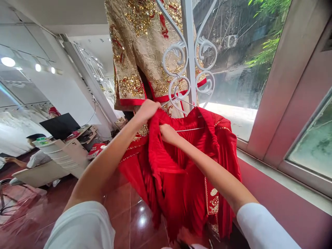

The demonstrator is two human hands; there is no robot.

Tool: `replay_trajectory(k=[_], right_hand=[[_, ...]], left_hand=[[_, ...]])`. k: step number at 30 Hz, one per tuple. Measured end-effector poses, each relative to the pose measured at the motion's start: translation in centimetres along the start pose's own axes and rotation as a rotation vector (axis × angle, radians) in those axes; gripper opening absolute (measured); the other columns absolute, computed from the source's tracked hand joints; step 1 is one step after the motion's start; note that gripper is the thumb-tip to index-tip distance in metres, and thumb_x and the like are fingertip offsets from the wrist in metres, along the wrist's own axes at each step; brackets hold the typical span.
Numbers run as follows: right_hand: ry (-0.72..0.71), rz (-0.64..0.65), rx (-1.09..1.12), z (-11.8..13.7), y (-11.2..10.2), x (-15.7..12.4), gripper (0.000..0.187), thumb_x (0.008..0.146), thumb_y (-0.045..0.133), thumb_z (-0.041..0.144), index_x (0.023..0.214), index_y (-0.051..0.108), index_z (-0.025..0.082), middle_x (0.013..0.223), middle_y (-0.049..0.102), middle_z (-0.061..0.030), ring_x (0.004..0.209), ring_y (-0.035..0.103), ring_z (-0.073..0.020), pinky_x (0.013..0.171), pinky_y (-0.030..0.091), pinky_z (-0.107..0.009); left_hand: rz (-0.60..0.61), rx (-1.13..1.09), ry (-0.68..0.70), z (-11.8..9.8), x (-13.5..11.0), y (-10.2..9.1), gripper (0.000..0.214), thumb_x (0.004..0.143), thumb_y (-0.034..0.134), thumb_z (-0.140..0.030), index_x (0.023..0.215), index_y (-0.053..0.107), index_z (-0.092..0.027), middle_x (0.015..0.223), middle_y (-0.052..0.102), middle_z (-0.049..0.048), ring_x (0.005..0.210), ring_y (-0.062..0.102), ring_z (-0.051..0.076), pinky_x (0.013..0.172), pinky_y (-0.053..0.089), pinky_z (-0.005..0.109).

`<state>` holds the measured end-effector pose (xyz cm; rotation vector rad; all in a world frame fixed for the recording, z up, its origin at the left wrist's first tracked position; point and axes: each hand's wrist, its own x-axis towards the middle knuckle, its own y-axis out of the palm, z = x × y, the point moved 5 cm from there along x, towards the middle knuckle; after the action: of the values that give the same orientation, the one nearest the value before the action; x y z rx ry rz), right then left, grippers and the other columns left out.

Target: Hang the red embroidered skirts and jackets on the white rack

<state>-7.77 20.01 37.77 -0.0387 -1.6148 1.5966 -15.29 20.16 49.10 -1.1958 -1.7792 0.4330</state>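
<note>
Centrally, a red pleated garment [181,169] of shiny cloth with gold-embroidered borders hangs from a thin white wire hanger [190,129], in front of the window and just below the scrolls of a white ornate metal stand [188,52]. Most of the hanger is buried in the folds, so only a short stretch of its bar shows. The left hand [147,109] is closed on the bunched upper edge of the red cloth, and the right hand [168,134] grips the cloth just below and beside it, close to the hanger bar. The two hands are near each other but not touching, and their fingertips are lost in the fabric. The garment's lower hem is cut off by the person's white sleeves at the bottom edge. Above it hangs a beige garment [138,52] thick with gold sequins and red trim, its top cut off by the frame. Beneath lies a glossy dark red tiled floor [129,214]. Far left, another person in a white top [36,158] sits partly hidden behind a white curved counter [61,155] bearing a black monitor [61,126]. What lies on the desk is too small to make out.
</note>
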Motion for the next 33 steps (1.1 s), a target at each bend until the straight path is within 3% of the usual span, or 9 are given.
replay_trajectory(k=[2, 6, 8, 12, 15, 21, 24, 28, 33], right_hand=[[-0.017, -0.002, -0.02, -0.2, 0.2, -0.3, 0.026, 0.08, 0.045, 0.01, 0.094, 0.067, 0.01, 0.097, 0.068, -0.015, 0.089, 0.063, -0.0228, 0.072, 0.04, -0.026], [-0.096, -0.054, 0.027, 0.2, 0.8, -0.8, 0.031, 0.081, 0.043, 0.007, 0.099, 0.067, 0.013, 0.1, 0.068, -0.012, 0.091, 0.062, -0.0207, 0.076, 0.041, -0.027], [-0.131, -0.136, 0.064, 0.6, 0.1, -1.2, 0.033, 0.083, 0.042, 0.007, 0.103, 0.067, 0.014, 0.104, 0.068, -0.0106, 0.094, 0.061, -0.0193, 0.081, 0.042, -0.027], [-0.126, -0.499, -0.007, -1.2, -5.1, -4.1, 0.033, 0.083, 0.045, 0.009, 0.107, 0.066, 0.017, 0.111, 0.066, -0.0085, 0.102, 0.056, -0.0218, 0.092, 0.039, -0.037], [0.095, -0.699, -0.101, -6.4, -10.2, -7.6, 0.036, 0.082, 0.051, 0.018, 0.117, 0.062, 0.019, 0.117, 0.063, -0.0096, 0.104, 0.053, -0.0268, 0.092, 0.038, -0.044], [0.195, -0.344, -0.004, -15.2, -13.6, -8.7, 0.035, 0.09, 0.041, 0.037, 0.09, 0.067, 0.015, 0.071, 0.064, -0.0048, 0.064, 0.053, -0.0167, 0.061, 0.036, -0.026], [0.281, -0.432, -0.067, -15.6, -14.3, -7.7, 0.046, 0.092, 0.035, 0.042, 0.063, 0.059, 0.015, 0.053, 0.049, -0.0016, 0.051, 0.041, -0.0122, 0.054, 0.026, -0.025], [0.405, -0.552, -0.218, -14.3, -15.3, -6.9, 0.047, 0.09, 0.037, 0.045, 0.061, 0.059, 0.016, 0.056, 0.053, -0.0049, 0.053, 0.042, -0.0137, 0.054, 0.023, -0.026], [0.346, -0.393, -0.184, -14.1, -16.3, -8.5, 0.046, 0.086, 0.041, 0.054, 0.083, 0.069, 0.017, 0.07, 0.064, -0.0074, 0.065, 0.054, -0.0186, 0.057, 0.03, -0.026]], left_hand=[[0.104, 0.166, 0.062, 0.1, -1.3, 1.6, 0.041, 0.079, 0.046, -0.043, 0.045, 0.042, -0.019, 0.041, 0.037, -0.0006, 0.046, 0.042, 0.014, 0.051, 0.034, 0.028], [-0.2, 0.216, 0.261, 2.0, -2.0, 0.1, 0.037, 0.082, 0.043, -0.045, 0.064, 0.057, -0.016, 0.061, 0.057, 0.0034, 0.061, 0.052, 0.016, 0.064, 0.041, 0.029], [-0.192, 0.138, 0.356, 3.6, -1.9, 0.2, 0.033, 0.083, 0.043, -0.043, 0.086, 0.062, -0.015, 0.083, 0.065, 0.0056, 0.073, 0.057, 0.018, 0.074, 0.044, 0.029], [0.051, -0.051, 0.447, 6.3, -2.2, 2.1, 0.046, 0.084, 0.046, -0.045, 0.118, 0.055, -0.015, 0.108, 0.064, 0.0086, 0.096, 0.058, 0.021, 0.09, 0.043, 0.034], [0.087, -0.234, 0.457, 7.2, -2.5, 2.4, 0.047, 0.082, 0.053, -0.043, 0.12, 0.053, -0.015, 0.106, 0.065, 0.008, 0.097, 0.059, 0.02, 0.089, 0.043, 0.032], [0.092, -0.385, 0.243, 7.9, -0.2, 2.2, 0.026, 0.076, 0.06, -0.037, 0.07, 0.064, -0.013, 0.056, 0.054, -0.0023, 0.055, 0.049, 0.011, 0.056, 0.037, 0.022], [0.248, -0.565, -0.001, 8.3, 0.9, 3.9, 0.021, 0.07, 0.065, -0.032, 0.061, 0.063, -0.013, 0.054, 0.056, -0.0009, 0.051, 0.049, 0.01, 0.054, 0.038, 0.022], [0.54, -0.685, -0.164, 8.4, 0.9, 7.1, 0.02, 0.065, 0.072, -0.032, 0.067, 0.066, -0.013, 0.065, 0.067, 0.0045, 0.059, 0.059, 0.016, 0.061, 0.047, 0.028], [0.322, -0.766, -0.143, 11.9, -0.1, 6.8, 0.027, 0.076, 0.065, -0.042, 0.07, 0.066, -0.016, 0.073, 0.069, 0.0022, 0.065, 0.063, 0.015, 0.071, 0.051, 0.029]])
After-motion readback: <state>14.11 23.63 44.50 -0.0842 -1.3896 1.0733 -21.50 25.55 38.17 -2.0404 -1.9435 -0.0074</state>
